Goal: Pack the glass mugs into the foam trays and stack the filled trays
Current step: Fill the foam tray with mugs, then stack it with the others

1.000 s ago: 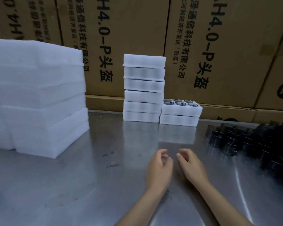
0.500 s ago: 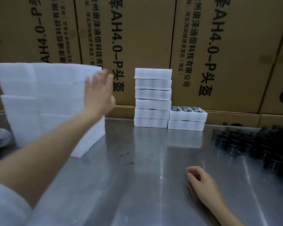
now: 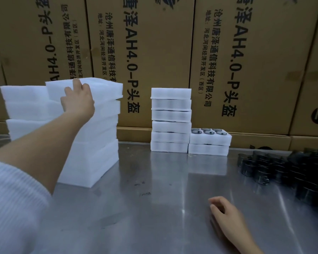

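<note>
Fingers (image 3: 77,83) of our left hand (image 3: 77,99) curl over soft white foam tray (image 3: 99,88); right hand (image 3: 226,215) loosely curled, empty, on shiny steel table (image 3: 154,208).

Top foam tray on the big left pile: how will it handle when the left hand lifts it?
The top foam tray is probably very light, since the left hand tilts it alone. Likely slightly bendy. It may drag the tray beneath askew.

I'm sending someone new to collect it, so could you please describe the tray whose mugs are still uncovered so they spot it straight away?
Start at the wall of cardboard boxes behind the steel table and find the tall stack of filled trays. Immediately right of it sits a short stack of two. The top tray there is the one: unlike every neighbour, it shows round mug rims on top.
</note>
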Demonstrator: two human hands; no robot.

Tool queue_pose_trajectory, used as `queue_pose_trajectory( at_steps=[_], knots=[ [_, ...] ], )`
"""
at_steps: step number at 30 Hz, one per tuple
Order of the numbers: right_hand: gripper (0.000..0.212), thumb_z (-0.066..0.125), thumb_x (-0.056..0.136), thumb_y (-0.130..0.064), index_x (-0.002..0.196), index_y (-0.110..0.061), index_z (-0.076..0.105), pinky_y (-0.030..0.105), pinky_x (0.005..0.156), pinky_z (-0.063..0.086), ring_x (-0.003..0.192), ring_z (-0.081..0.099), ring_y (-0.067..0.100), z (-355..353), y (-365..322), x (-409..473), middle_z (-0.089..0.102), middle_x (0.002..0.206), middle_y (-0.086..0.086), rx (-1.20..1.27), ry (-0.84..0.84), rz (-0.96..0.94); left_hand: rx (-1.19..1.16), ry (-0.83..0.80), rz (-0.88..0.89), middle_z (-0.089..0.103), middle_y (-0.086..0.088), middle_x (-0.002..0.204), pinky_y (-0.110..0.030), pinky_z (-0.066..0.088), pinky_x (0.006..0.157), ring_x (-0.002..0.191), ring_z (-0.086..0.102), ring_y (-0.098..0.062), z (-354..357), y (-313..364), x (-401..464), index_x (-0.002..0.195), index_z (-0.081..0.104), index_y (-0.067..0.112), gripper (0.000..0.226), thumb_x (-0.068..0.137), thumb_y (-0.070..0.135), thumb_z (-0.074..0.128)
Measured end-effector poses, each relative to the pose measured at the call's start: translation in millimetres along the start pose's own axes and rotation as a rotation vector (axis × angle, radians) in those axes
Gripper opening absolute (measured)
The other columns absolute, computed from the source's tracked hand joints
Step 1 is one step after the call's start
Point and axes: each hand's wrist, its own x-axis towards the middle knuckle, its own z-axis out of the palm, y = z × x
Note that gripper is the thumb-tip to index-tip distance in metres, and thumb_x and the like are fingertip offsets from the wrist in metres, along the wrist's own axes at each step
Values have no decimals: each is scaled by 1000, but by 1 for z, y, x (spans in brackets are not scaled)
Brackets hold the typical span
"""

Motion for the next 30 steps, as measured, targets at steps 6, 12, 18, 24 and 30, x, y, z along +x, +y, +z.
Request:
queue_pose_trajectory(
  at_steps=[6,12,18,24,30],
  knots=[
    [16,59,89,-13,91,-28,63,16,69,40,85,60,1,0,1,0,66,87,-16,24,18,18,-116,259,29,35,-23,128,-54,43,76,105,41,-45,-32,11,-11,122,44,-5,39,96,24,50],
    [15,53,94,-5,95,-15,64,9,66,43,86,60,11,-11,-3,-1,65,88,-2,352,161,49,-455,329,330,37,-18,125,-50,45,82,113,40,-39,-55,49,-88,120,48,7,35,95,31,51],
    [20,42,99,-8,106,-1,60,20,73,46,84,57,16,-47,5,-4,62,98,17,616,212,169,-702,32,711,43,0,108,-33,48,74,91,50,-19,-24,62,-244,104,58,17,23,92,35,55],
    [40,40,99,-40,104,-10,65,39,81,47,92,62,25,-84,18,-6,68,98,8,865,146,349,-856,-283,831,40,17,113,-15,40,83,99,52,-6,11,71,-328,104,51,37,19,87,46,47],
    [39,41,100,-36,126,-11,54,42,106,37,123,50,25,-102,32,13,56,128,8,945,296,435,-1294,-458,417,41,19,136,-10,22,107,131,34,3,32,104,-319,127,49,36,36,94,48,42]
  ],
)
